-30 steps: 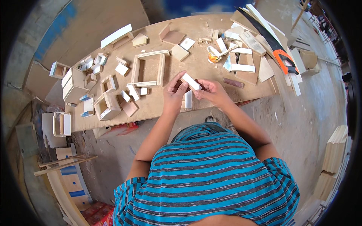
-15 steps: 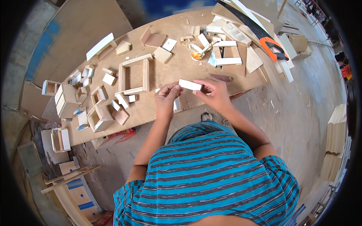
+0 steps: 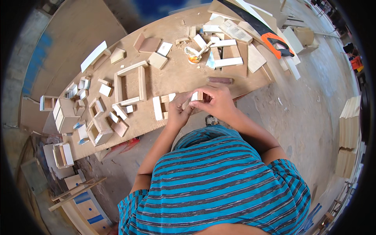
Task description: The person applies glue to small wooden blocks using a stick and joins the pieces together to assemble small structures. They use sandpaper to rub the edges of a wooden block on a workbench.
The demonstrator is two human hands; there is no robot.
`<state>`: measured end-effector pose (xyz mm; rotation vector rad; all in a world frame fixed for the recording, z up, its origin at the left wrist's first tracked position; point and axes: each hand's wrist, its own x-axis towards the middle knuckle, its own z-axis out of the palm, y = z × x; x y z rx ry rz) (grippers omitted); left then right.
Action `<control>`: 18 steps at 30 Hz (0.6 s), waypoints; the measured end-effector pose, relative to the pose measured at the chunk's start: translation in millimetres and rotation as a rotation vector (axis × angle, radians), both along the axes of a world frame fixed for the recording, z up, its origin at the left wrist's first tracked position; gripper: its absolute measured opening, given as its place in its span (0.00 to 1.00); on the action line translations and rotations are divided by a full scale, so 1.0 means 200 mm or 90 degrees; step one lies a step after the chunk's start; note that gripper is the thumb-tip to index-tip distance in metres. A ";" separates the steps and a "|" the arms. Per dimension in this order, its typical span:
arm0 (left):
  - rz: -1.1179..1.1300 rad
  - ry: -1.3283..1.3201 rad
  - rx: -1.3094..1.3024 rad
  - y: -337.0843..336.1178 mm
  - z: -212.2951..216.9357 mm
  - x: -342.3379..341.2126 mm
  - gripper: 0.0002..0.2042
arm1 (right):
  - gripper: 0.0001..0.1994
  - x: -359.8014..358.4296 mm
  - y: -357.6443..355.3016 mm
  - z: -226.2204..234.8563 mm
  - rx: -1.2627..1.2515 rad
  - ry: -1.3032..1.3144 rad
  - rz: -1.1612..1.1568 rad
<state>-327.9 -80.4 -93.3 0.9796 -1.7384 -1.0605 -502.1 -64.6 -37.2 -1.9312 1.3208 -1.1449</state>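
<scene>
Over the table's near edge, both of my hands are closed around a small wooden block (image 3: pixel 197 96) with a white face. The block is turned so that its bare wood end shows. My right hand (image 3: pixel 219 102) grips it with thumb and fingers. My left hand (image 3: pixel 178 113) pinches it from the other side, partly hiding it. Just left of my left hand lies a small wooden frame (image 3: pixel 158 108) with a white strip, partly covered by that hand. A reddish-brown bar (image 3: pixel 220 80) rests on the table beyond my right hand.
The wooden table (image 3: pixel 176 74) bears a larger open frame (image 3: pixel 143 84), several small box-like pieces at the left and a glue tub (image 3: pixel 192 55) with a stick in it. A handsaw (image 3: pixel 276 45) with an orange handle lies on boards at the far right.
The block has been turned from lying lengthwise between my hands to showing its end. My hands have come closer together and slightly nearer to me. The small frame at the left is now more exposed.
</scene>
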 end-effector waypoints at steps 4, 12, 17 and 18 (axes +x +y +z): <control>0.021 -0.055 -0.090 0.00 -0.03 -0.06 0.17 | 0.12 -0.03 0.04 -0.04 0.108 -0.082 -0.035; 0.006 -0.036 0.132 0.02 0.00 -0.19 0.13 | 0.11 -0.41 -0.03 -0.21 0.083 0.037 -0.091; -0.074 0.150 0.354 -0.04 -0.10 -0.19 0.12 | 0.12 -0.40 -0.16 -0.34 -0.143 0.432 -0.160; -0.080 0.159 0.401 -0.03 -0.09 -0.17 0.14 | 0.12 -0.37 -0.17 -0.33 -0.078 0.339 -0.145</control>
